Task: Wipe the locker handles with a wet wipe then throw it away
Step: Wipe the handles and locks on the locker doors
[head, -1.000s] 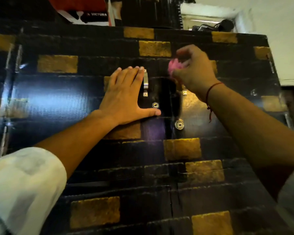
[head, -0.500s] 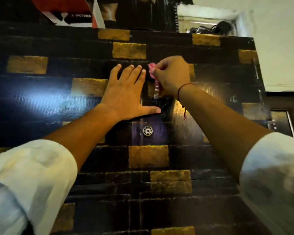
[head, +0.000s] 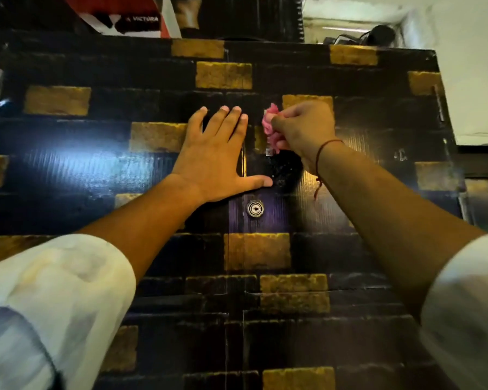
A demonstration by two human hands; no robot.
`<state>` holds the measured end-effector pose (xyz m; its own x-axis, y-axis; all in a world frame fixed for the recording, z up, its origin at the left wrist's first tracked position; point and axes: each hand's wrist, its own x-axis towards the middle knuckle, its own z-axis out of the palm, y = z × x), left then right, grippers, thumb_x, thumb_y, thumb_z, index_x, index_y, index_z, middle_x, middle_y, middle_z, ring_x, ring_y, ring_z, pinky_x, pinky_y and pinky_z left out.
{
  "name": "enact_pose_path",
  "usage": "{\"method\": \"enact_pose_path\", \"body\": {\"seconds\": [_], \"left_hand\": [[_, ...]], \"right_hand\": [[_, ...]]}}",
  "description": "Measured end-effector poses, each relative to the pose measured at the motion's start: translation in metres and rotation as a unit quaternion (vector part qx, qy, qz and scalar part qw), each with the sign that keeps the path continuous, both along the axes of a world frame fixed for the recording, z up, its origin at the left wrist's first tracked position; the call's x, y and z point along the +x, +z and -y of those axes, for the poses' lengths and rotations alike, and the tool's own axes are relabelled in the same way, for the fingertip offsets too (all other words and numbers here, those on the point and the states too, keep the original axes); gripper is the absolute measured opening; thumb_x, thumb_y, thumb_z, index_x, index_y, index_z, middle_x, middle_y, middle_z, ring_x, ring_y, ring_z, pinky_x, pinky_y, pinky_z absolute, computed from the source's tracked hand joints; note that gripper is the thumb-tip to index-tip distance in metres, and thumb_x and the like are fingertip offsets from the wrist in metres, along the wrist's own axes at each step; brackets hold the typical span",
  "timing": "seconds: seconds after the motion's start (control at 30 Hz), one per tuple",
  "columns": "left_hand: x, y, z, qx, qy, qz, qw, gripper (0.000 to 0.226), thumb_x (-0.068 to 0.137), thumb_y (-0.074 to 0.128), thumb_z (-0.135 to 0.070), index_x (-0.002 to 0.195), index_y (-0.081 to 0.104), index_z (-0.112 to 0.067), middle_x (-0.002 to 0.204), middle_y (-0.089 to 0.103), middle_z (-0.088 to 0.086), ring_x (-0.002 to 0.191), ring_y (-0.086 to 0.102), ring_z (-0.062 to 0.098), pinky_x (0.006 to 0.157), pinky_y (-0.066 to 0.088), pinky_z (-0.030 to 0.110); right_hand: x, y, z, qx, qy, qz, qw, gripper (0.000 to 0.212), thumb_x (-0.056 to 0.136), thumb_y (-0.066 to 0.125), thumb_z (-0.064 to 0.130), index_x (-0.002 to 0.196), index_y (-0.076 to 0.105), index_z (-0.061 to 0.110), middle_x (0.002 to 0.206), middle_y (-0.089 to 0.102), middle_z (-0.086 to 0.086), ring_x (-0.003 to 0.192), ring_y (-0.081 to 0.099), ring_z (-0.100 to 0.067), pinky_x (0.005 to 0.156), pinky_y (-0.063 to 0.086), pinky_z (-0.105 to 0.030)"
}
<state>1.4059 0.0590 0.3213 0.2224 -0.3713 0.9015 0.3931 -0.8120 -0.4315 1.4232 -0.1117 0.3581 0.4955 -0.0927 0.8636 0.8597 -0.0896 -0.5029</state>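
Just above the keyhole [head: 255, 208], the right hand [head: 302, 130] clenches a soft, limp pink wipe [head: 270, 123] over the handle [head: 269, 152]. Left hand [head: 214, 156] presses flat, grasping nothing. Bunching it likely keeps grip.

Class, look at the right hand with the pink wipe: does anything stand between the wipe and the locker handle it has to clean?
Nothing visible does. The right hand grips the pink wipe right at the handle, whose lower end shows just below it. The left hand lies flat on the left door, beside the handle.
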Motion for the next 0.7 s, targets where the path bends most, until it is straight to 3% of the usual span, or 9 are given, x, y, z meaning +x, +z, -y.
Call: {"method": "enact_pose_path", "body": {"seconds": [0.07, 0.17, 0.23, 0.3, 0.43, 0.6, 0.7], "left_hand": [[0.001, 0.000, 0.000, 0.001, 0.001, 0.004, 1.000, 0.129, 0.073, 0.007, -0.102, 0.160, 0.023, -0.007, 0.168, 0.022, 0.013, 0.156, 0.018, 0.029, 0.124, 0.012, 0.056], [0.003, -0.002, -0.001, 0.002, 0.001, 0.003, 1.000, 0.129, 0.074, 0.006, -0.101, 0.161, 0.022, -0.007, 0.168, 0.021, 0.013, 0.156, 0.017, 0.028, 0.124, 0.011, 0.057], [0.003, -0.002, 0.000, 0.004, 0.001, 0.006, 1.000, 0.129, 0.073, 0.005, -0.101, 0.161, 0.022, -0.007, 0.168, 0.021, 0.013, 0.156, 0.017, 0.028, 0.124, 0.012, 0.057], [0.003, -0.002, -0.001, 0.003, -0.003, 0.005, 1.000, 0.129, 0.074, 0.006, -0.101, 0.161, 0.022, -0.007, 0.168, 0.021, 0.013, 0.156, 0.017, 0.028, 0.124, 0.012, 0.057], [0.004, -0.001, -0.002, 0.003, -0.004, 0.009, 1.000, 0.129, 0.074, 0.005, -0.101, 0.160, 0.022, -0.007, 0.168, 0.022, 0.013, 0.156, 0.017, 0.028, 0.124, 0.011, 0.057], [0.005, -0.002, -0.001, 0.006, 0.004, 0.009, 1.000, 0.128, 0.075, 0.004, -0.100, 0.161, 0.021, -0.007, 0.168, 0.021, 0.014, 0.156, 0.017, 0.028, 0.124, 0.011, 0.057], [0.005, -0.002, -0.001, 0.007, 0.008, 0.007, 1.000, 0.127, 0.076, 0.003, -0.100, 0.161, 0.020, -0.007, 0.168, 0.020, 0.014, 0.156, 0.016, 0.029, 0.124, 0.011, 0.057]], "right_hand": [[-0.003, 0.007, -0.003, -0.014, -0.014, -0.025, 0.999, 0.022, 0.088, 0.075, 0.028, 0.088, 0.075, 0.007, 0.077, 0.074, -0.008, 0.060, 0.065, -0.012, 0.065, 0.060, -0.026], [-0.009, -0.005, 0.003, -0.089, -0.026, -0.057, 0.994, 0.027, 0.093, 0.068, 0.030, 0.085, 0.073, 0.004, 0.064, 0.066, -0.005, 0.042, 0.055, -0.006, 0.042, 0.043, -0.014], [-0.016, -0.009, 0.006, -0.119, -0.013, -0.087, 0.989, 0.026, 0.096, 0.065, 0.027, 0.084, 0.072, 0.005, 0.062, 0.065, -0.004, 0.038, 0.051, -0.005, 0.036, 0.037, -0.014], [-0.020, -0.001, 0.003, -0.113, -0.006, -0.097, 0.989, 0.028, 0.099, 0.060, 0.026, 0.081, 0.071, 0.008, 0.068, 0.065, -0.007, 0.041, 0.050, -0.008, 0.038, 0.036, -0.016], [-0.021, 0.007, -0.008, -0.048, 0.003, -0.088, 0.995, 0.038, 0.103, 0.053, 0.026, 0.069, 0.063, 0.010, 0.056, 0.054, -0.003, 0.028, 0.041, -0.004, 0.030, 0.029, -0.013], [-0.014, -0.012, 0.004, -0.122, -0.016, -0.063, 0.990, 0.032, 0.099, 0.060, 0.030, 0.083, 0.071, 0.006, 0.063, 0.063, -0.007, 0.047, 0.053, -0.011, 0.041, 0.039, -0.016], [-0.014, -0.003, 0.000, -0.084, -0.023, -0.051, 0.995, 0.033, 0.098, 0.061, 0.032, 0.075, 0.071, 0.010, 0.065, 0.065, -0.007, 0.057, 0.058, -0.016, 0.056, 0.047, -0.025]]}}
